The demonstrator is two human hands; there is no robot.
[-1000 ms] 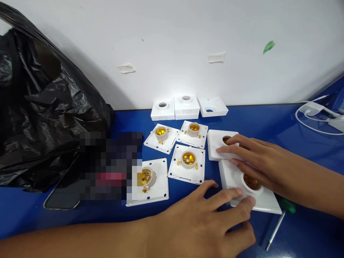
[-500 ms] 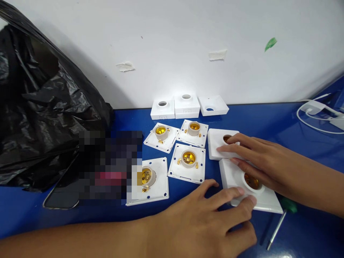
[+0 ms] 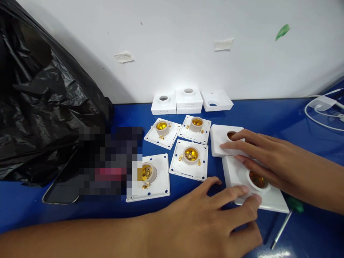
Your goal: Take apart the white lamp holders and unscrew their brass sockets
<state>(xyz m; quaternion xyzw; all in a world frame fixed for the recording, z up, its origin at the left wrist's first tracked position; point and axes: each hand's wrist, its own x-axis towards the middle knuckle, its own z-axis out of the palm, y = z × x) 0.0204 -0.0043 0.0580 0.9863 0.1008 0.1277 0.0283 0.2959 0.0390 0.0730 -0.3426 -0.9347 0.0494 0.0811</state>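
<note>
My left hand (image 3: 215, 218) reaches across the blue table, its fingertips touching the near edge of a white square lamp holder (image 3: 239, 179) with a brass socket hole. My right hand (image 3: 258, 154) lies flat with fingers spread, resting over that holder and over a second white covered holder (image 3: 219, 138) behind it. Neither hand grips anything. To the left lie several open socket base plates with brass-coloured sockets, among them one in the middle (image 3: 189, 159) and one nearer (image 3: 152, 175).
Three white covers (image 3: 188, 100) stand in a row against the white wall. A black plastic bag (image 3: 40, 100) fills the left side, with a phone (image 3: 63, 184) below it. A green-handled screwdriver (image 3: 287, 218) lies at the right, and a white cable (image 3: 321, 107) at the far right.
The view has shifted slightly, so everything sits a little further right and higher. Both hands stay on the same two white holders.
</note>
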